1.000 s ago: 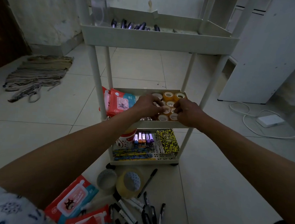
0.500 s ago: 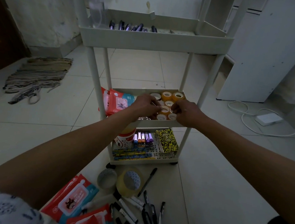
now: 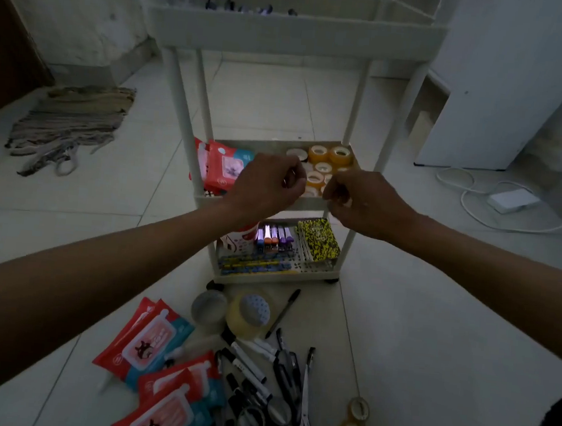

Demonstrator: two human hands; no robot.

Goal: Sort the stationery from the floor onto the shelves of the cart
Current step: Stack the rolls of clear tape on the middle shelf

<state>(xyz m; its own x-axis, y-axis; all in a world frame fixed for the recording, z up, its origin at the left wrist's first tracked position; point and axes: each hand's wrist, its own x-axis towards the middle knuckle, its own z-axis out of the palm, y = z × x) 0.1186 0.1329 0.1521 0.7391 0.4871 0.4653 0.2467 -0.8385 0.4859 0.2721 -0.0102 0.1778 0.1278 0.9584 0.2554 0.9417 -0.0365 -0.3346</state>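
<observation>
Plainly, the step in hand was the small tape rolls (image 3: 324,164) on the cart's (image 3: 295,35) middle shelf (image 3: 260,201), where they sat at the 2 o'clock corner beside red wipe packs (image 3: 224,165) at 10 o'clock. Both hands hovered over that shelf's front edge. The left hand (image 3: 268,186) had its fingers curled; whether it held anything I could not tell. The right hand (image 3: 362,203) was likewise curled, its contents hidden. Still on the floor lay wipe packs (image 3: 146,340) at 7 o'clock, 2 large tape rolls (image 3: 230,310), pens and markers (image 3: 258,374) at 6 o'clock, and small rolls (image 3: 353,423) at 5 o'clock. The next move, I judged, called for reaching down for another item.
</observation>
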